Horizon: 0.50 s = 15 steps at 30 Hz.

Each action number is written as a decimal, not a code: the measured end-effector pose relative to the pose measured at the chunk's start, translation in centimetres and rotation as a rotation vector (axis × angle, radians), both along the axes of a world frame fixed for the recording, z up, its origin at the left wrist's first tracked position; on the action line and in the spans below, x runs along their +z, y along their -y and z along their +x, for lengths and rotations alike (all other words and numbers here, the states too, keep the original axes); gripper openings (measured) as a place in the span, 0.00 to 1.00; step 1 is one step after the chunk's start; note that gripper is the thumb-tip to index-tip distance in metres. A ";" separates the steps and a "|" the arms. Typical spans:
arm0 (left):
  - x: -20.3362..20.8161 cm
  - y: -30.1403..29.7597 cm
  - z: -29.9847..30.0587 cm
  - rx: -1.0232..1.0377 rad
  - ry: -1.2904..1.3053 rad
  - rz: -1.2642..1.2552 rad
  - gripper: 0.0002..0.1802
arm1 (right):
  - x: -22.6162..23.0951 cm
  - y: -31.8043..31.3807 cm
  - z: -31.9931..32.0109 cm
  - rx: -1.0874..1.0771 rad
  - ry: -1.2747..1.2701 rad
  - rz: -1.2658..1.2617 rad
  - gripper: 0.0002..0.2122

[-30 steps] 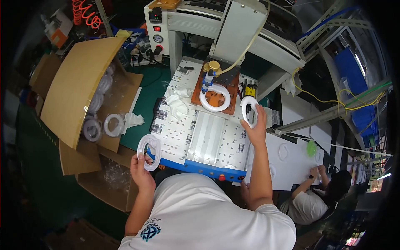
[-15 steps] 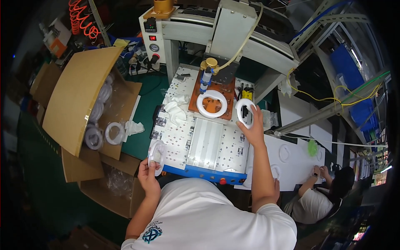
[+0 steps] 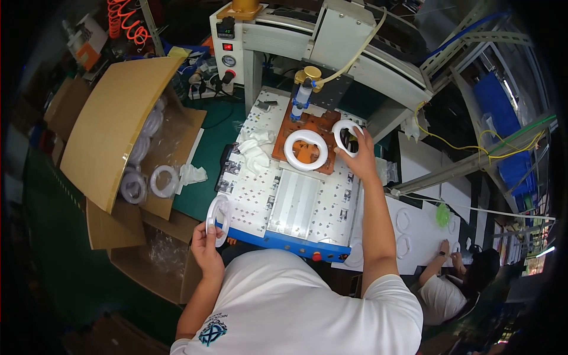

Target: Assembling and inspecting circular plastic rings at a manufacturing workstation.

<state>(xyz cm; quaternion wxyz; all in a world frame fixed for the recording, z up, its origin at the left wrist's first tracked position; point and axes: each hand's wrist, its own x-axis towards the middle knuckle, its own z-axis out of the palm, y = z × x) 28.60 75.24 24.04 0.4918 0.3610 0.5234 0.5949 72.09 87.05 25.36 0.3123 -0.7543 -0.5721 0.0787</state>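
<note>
My left hand (image 3: pixel 207 253) grips a white oval ring (image 3: pixel 227 216) by its lower edge, held upright at the near left corner of the machine bed. In my right hand (image 3: pixel 362 161) is a second white ring (image 3: pixel 336 139), tilted, its right side between thumb and fingers. That ring is beside the right edge of an orange-brown fixture plate (image 3: pixel 325 122). A third white ring (image 3: pixel 289 149) lies flat on the plate, below a blue-and-brass dispensing nozzle (image 3: pixel 300 103).
At left, an open cardboard box (image 3: pixel 112 130) contains several white rings. A crumpled white cloth (image 3: pixel 254 157) lies left of the plate. The machine's gantry (image 3: pixel 278 38) spans behind it. On the right, a co-worker (image 3: pixel 444 296) sits at a white table (image 3: pixel 378 228) with several rings.
My right hand has carried its ring farther away and leftward, close to the fixture plate. The left hand still holds its ring in nearly the same place. The co-worker's hands have moved apart.
</note>
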 end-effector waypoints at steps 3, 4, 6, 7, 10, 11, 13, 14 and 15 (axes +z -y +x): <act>0.2 -0.1 -0.1 0.009 -0.005 0.008 0.09 | -0.8 -0.5 0.2 0.045 0.080 0.009 0.42; 0.2 -0.2 -0.1 0.019 -0.010 0.011 0.09 | -0.8 -0.8 0.1 0.047 0.079 0.007 0.42; 0.1 -0.3 -0.2 0.029 -0.017 0.011 0.08 | -0.6 -1.7 -0.7 0.106 0.130 -0.032 0.42; 0.1 -0.2 -0.3 0.026 -0.020 0.009 0.08 | -0.2 -2.1 -1.2 0.102 0.131 -0.030 0.42; 0.1 -0.3 -0.3 0.014 -0.029 0.001 0.08 | 0.3 -3.9 -2.2 0.197 0.158 -0.087 0.45; 0.2 -0.3 -0.2 0.010 -0.034 -0.006 0.09 | -0.1 -4.5 -2.3 0.192 0.157 -0.084 0.45; 0.3 -0.2 -0.2 0.011 -0.048 -0.005 0.09 | -0.3 -5.7 -2.7 0.289 0.202 -0.083 0.46; 0.4 -0.2 -0.2 0.012 -0.061 -0.007 0.09 | -0.3 -6.1 -2.9 0.295 0.204 -0.104 0.46; 0.3 -0.1 -0.2 0.012 -0.062 -0.004 0.09 | -0.4 -6.4 -3.3 0.296 0.204 -0.101 0.46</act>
